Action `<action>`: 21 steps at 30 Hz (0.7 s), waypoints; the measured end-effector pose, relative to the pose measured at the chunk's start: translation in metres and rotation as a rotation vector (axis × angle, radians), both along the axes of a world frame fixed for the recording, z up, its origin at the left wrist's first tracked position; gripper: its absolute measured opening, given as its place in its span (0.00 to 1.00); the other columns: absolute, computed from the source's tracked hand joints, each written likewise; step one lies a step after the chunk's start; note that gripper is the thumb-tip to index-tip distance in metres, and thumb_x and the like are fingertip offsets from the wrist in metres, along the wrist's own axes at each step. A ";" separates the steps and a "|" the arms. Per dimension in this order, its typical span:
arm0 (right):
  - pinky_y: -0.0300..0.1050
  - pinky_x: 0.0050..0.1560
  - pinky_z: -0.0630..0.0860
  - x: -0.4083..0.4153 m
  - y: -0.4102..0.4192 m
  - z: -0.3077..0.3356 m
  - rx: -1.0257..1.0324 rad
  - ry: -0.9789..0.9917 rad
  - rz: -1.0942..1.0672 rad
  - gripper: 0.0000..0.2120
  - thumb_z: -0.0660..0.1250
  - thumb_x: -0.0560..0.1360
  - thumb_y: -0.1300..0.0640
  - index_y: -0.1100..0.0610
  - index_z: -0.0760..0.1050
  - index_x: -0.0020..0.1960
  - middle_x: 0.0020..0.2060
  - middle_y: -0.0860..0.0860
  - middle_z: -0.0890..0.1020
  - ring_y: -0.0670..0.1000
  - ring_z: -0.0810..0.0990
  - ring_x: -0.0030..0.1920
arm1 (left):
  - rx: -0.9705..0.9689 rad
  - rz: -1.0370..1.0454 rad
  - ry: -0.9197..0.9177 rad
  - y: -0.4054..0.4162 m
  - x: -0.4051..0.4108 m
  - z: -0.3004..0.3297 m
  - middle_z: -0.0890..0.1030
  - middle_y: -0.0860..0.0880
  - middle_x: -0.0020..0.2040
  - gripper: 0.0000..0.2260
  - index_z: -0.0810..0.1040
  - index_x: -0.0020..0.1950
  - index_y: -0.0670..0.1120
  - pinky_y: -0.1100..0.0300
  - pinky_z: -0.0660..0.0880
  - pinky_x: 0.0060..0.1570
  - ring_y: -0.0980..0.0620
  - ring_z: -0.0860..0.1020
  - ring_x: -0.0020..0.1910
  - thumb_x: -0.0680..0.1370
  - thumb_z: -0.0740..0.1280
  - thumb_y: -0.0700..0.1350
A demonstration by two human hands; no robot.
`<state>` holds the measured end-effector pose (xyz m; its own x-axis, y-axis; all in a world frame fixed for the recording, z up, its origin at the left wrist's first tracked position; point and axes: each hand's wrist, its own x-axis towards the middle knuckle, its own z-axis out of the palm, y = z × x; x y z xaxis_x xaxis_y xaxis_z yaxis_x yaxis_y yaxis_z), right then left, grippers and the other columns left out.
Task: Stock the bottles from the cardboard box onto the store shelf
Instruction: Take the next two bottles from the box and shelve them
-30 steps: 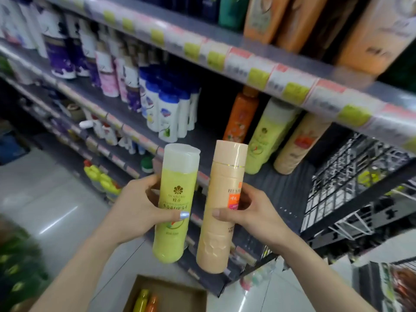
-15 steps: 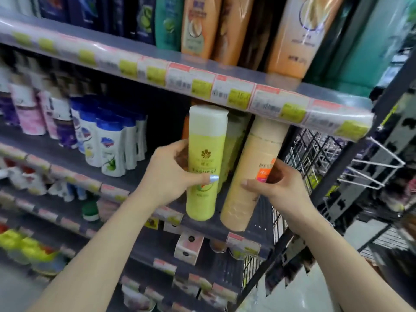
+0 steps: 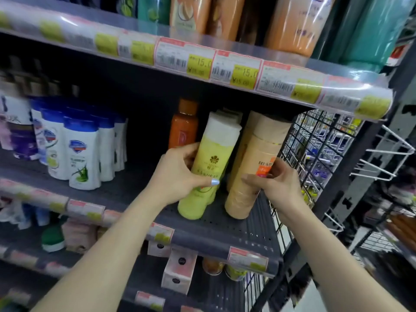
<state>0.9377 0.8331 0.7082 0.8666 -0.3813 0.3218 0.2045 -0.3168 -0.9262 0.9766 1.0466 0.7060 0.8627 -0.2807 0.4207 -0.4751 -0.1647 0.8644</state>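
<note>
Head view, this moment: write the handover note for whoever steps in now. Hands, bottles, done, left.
Left hand: gripping the green bottle, base on or just above the shelf, tilted back.
Right hand: gripping the peach bottle, base at the shelf, also tilted.
Behind them stand an orange bottle and more of the same kinds.
Done: both bottles brought to their spots.
Left: stand them upright, push back, let go. The box is out of view.

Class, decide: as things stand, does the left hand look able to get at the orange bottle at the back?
Probably not: the left hand is gripping the green bottle, which stands before the orange bottle.
</note>
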 end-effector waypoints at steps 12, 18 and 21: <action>0.56 0.48 0.82 0.023 0.000 -0.002 -0.105 0.002 -0.041 0.22 0.79 0.62 0.64 0.57 0.79 0.54 0.46 0.55 0.85 0.56 0.84 0.47 | -0.151 0.052 -0.016 -0.001 0.006 -0.022 0.80 0.53 0.58 0.32 0.74 0.63 0.57 0.61 0.77 0.50 0.59 0.79 0.52 0.62 0.80 0.42; 0.54 0.49 0.82 0.026 -0.001 -0.005 -0.128 -0.016 -0.071 0.21 0.78 0.63 0.63 0.58 0.79 0.55 0.46 0.54 0.85 0.54 0.85 0.47 | -0.148 0.062 -0.065 -0.004 0.006 -0.025 0.77 0.55 0.60 0.33 0.73 0.66 0.55 0.65 0.77 0.49 0.61 0.78 0.51 0.63 0.79 0.44; 0.53 0.50 0.82 0.024 0.001 -0.007 -0.100 -0.025 -0.065 0.22 0.77 0.65 0.64 0.60 0.77 0.58 0.48 0.55 0.85 0.55 0.84 0.49 | -0.131 0.056 -0.089 -0.004 0.008 -0.031 0.75 0.55 0.61 0.33 0.72 0.67 0.57 0.53 0.77 0.57 0.56 0.78 0.55 0.64 0.78 0.48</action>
<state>0.9621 0.8342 0.7012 0.8325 -0.4013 0.3819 0.2031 -0.4203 -0.8844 0.9847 1.0423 0.6747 0.8334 -0.1710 0.5256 -0.5437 -0.0819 0.8353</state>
